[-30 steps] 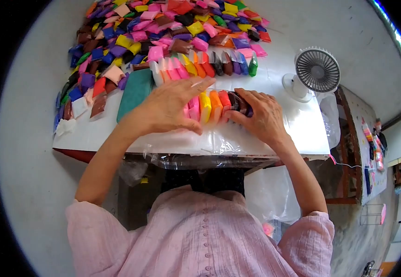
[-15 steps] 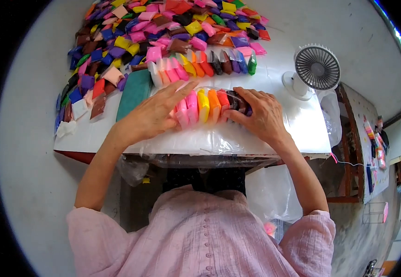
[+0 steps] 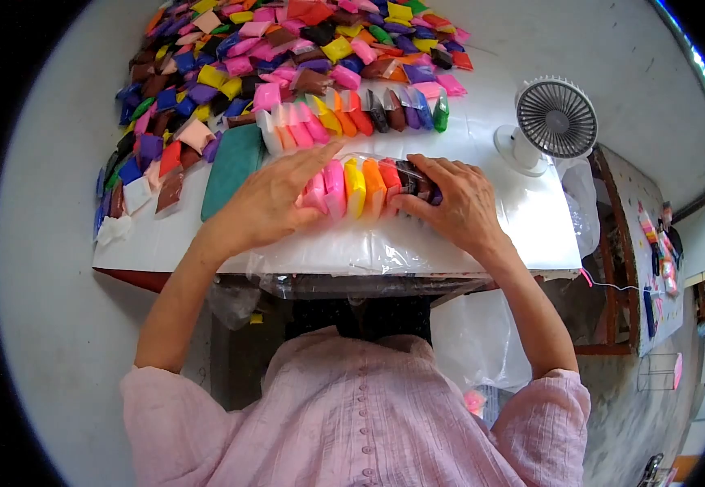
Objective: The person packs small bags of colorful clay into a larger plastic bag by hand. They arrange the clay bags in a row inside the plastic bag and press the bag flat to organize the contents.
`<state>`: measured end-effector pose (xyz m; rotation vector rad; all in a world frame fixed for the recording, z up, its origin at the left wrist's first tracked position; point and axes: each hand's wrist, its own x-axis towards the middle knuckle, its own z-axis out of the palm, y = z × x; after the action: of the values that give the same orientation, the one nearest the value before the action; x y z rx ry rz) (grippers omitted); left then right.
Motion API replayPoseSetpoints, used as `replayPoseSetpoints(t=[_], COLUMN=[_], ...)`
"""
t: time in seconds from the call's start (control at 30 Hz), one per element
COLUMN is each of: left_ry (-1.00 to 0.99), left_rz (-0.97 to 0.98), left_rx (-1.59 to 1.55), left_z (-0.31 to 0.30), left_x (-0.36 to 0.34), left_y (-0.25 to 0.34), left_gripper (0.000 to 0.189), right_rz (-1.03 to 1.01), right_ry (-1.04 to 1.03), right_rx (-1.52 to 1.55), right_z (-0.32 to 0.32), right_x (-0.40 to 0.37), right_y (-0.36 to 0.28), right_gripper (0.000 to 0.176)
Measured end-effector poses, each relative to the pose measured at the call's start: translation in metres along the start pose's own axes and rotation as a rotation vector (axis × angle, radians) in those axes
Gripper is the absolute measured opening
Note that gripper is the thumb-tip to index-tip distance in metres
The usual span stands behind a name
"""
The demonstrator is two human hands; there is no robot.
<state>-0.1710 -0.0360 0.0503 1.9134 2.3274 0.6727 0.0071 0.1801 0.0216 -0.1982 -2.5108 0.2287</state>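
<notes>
A row of small colored packets, pink, yellow, orange, red and dark, stands on edge inside a clear plastic bag at the table's front. My left hand wraps the row's left end, thumb in front and fingers over the top. Around the right end, on the dark packets, my right hand is closed the same way. The end packets are partly hidden by my hands. Just behind stands a second row of packets, running from white through pink, yellow, red and black to green.
A large heap of loose colored packets covers the back and left of the white table. Left of the rows lies a green block-like object. A small white fan stands at the right, near a side table.
My left hand has shifted very slightly, its thumb pressing along the lower left of the row. The right hand keeps its hold, and the packets stay in nearly the same place.
</notes>
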Motion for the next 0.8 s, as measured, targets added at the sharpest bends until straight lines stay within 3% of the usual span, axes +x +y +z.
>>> replayPoseSetpoints(t=[0.2,0.5,0.8], left_ry=[-0.062,-0.188,-0.074], left_rz=[0.098,0.245,0.322], left_rx=[0.071,-0.072,-0.116], left_z=[-0.014,0.007,0.019], left_x=[0.036,0.041,0.035], left_y=[-0.001,0.007,0.005], left_gripper=[0.101,0.063,0.054], right_rz=[0.035,-0.015,-0.087], right_ry=[-0.056,0.001,0.005], right_rx=[0.004,0.003,0.04], right_z=[-0.005,-0.003,-0.005], right_x=[0.002,-0.001,-0.002], right_y=[-0.004,-0.002,0.001], right_gripper=[0.059,0.055,0.05])
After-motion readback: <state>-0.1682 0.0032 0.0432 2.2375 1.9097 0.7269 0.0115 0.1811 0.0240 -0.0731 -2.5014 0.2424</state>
